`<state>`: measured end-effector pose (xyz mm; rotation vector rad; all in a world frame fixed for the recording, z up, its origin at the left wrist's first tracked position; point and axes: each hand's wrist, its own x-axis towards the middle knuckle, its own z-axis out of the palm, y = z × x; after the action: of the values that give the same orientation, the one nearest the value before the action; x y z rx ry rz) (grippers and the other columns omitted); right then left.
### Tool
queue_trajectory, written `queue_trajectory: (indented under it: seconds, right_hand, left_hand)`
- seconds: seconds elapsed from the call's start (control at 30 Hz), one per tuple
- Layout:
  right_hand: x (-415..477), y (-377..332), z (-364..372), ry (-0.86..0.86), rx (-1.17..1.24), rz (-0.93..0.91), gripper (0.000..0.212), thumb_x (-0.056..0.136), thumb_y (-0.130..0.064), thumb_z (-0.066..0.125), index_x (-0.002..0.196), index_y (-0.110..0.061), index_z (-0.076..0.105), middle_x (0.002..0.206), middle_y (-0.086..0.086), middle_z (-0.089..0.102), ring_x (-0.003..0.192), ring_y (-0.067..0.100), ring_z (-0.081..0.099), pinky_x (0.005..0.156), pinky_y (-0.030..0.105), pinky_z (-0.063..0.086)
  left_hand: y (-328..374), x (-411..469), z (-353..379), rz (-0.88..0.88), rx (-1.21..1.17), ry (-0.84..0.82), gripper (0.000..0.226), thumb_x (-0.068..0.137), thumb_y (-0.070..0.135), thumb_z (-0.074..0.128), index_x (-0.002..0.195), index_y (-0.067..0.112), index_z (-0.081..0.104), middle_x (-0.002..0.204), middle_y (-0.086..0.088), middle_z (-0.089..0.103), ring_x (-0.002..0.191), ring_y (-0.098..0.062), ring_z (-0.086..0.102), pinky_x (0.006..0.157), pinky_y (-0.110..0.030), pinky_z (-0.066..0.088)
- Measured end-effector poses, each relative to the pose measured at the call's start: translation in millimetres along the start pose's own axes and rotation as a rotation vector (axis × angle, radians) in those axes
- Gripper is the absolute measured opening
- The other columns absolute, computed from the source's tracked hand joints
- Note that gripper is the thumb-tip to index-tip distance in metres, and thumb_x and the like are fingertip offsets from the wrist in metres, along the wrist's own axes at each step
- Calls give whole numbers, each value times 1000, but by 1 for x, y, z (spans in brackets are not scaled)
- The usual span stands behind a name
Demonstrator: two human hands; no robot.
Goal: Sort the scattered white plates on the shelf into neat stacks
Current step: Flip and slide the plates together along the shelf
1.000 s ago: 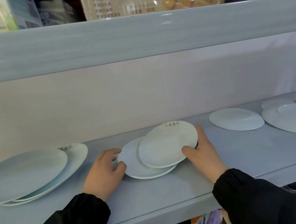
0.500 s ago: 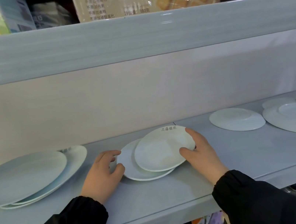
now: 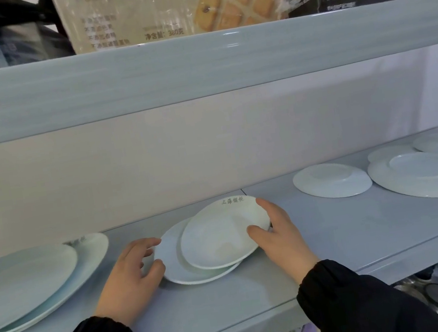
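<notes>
**A:** So, taking the lower small plate [image 3: 176,264] as the marker, what lies around it?

**B:** Under it is the grey shelf [image 3: 339,247]. Well to its left is a big stack [image 3: 24,282] of broad plates, fanned rather than squared. Well to its right is a wide plate [image 3: 423,176], and nearer on that side a medium plate [image 3: 332,180] lies alone.

**A:** And on it?

**B:** The upper small plate [image 3: 220,234] rests on top, but shifted right and back, so a crescent of the marker shows at left and front.

**A:** The hands?

**B:** The left hand [image 3: 127,281] curls fingers and thumb round the marker's left rim. The right hand [image 3: 284,238] pinches the upper plate's right rim, thumb on top and fingers behind.

**A:** So the coming move?

**B:** I judge it a slide leftward and slightly forward. The offset runs from the right hand toward the left, so the right pushes while the left braces. The plates are round, so there is no long axis to mind.
</notes>
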<state>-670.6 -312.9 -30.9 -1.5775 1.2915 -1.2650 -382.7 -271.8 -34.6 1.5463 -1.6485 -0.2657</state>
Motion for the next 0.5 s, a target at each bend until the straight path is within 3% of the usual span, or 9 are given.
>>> queue_trajectory:
  seconds: [0.1, 0.23, 0.3, 0.43, 0.5]
  right_hand:
    - [0, 0, -1, -9, 11, 6, 64, 89, -21, 61, 148, -29, 38, 144, -9, 37, 127, 8, 44, 106, 28, 39]
    - [-1, -2, -3, -14, 42, 8, 62, 84, -31, 61, 143, -33, 44, 140, -12, 42, 124, 7, 48, 107, 32, 41]
    - [0, -1, -3, -7, 54, -8, 55, 78, -36, 60, 133, -34, 53, 133, -8, 53, 119, 8, 55, 103, 36, 48]
    - [-1, -3, -6, -1, 92, -34, 31, 84, -25, 59, 115, -31, 59, 123, -7, 59, 112, 9, 58, 83, 17, 47]
    - [0, -3, -8, 5, 84, -58, 30, 84, -21, 57, 113, -27, 63, 116, -3, 63, 106, 11, 61, 80, 16, 48]
  left_hand:
    - [-2, 0, -1, 4, 34, -13, 38, 88, 14, 59, 114, 40, 57, 118, 25, 51, 111, 2, 51, 91, -24, 40]
    - [1, 0, -3, -24, 26, -24, 38, 81, 33, 55, 118, 43, 54, 117, 25, 50, 109, -3, 50, 91, -29, 40]
    - [2, 0, -2, -24, 36, -9, 39, 86, 26, 59, 122, 42, 51, 121, 18, 52, 111, -6, 48, 93, -30, 39]
    - [1, 1, -3, -44, 78, 9, 46, 89, 20, 60, 132, 35, 51, 129, 14, 51, 117, -8, 46, 95, -33, 40]
    - [2, 1, -3, -34, 92, 6, 48, 88, 25, 60, 134, 36, 50, 132, 15, 50, 122, -8, 44, 97, -34, 40]
